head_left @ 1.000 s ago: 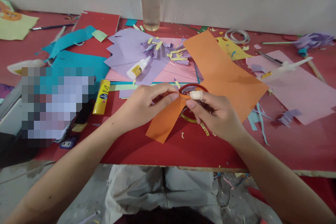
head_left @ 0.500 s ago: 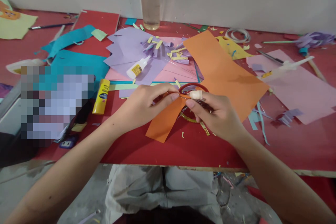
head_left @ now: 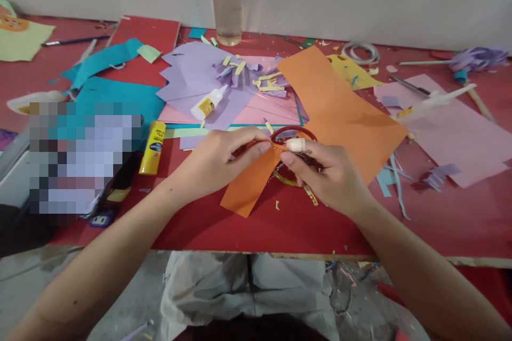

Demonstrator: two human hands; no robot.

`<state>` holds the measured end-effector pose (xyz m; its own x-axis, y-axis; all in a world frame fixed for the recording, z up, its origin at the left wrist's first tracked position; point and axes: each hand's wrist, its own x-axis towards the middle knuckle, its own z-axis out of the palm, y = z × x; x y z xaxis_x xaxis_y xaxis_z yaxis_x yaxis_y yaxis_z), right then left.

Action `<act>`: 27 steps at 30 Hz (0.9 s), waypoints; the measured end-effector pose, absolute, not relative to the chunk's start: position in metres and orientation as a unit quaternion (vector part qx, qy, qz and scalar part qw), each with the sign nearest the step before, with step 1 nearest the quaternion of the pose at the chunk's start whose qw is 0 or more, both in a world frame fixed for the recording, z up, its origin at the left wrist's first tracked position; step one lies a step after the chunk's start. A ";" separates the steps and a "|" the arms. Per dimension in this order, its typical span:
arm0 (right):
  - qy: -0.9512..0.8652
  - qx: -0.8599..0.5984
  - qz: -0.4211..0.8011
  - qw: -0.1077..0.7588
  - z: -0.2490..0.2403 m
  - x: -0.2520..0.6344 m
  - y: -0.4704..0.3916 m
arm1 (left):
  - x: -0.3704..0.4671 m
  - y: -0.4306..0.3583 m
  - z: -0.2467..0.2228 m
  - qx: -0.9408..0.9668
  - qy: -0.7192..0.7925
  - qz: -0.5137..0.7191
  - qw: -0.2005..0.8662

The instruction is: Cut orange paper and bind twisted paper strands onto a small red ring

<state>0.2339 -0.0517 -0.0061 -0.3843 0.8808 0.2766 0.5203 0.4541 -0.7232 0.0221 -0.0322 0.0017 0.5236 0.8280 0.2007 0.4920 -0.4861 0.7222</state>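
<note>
Little moves between the earlier frame and now: the whole view slips slightly left, and our pinch keeps its shape. At the centre of the frame, our left hand grasps the upper edge of an orange strip between thumb and fingers; just beside it, our right hand, with a white wrap on one finger, pinches the narrow orange end. We take this as pressing a fold, so we do well to match the edges first, then squeeze evenly along the crease — hurrying may set it crooked. The strip's broad tail hangs free over the bench at lower centre; we should keep it clear of the red loop behind our fingers, whose full form is hidden. At centre left stands — or lies, we cannot tell — a glue stick.
</note>
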 end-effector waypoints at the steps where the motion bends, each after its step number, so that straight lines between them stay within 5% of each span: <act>1: -0.785 -0.446 0.275 0.331 -0.006 0.234 -0.052 | 0.022 -0.032 0.002 0.818 0.403 0.274 0.305; 27: -0.783 -0.448 0.281 0.326 -0.007 0.234 -0.051 | 0.021 -0.033 0.001 0.820 0.400 0.277 0.301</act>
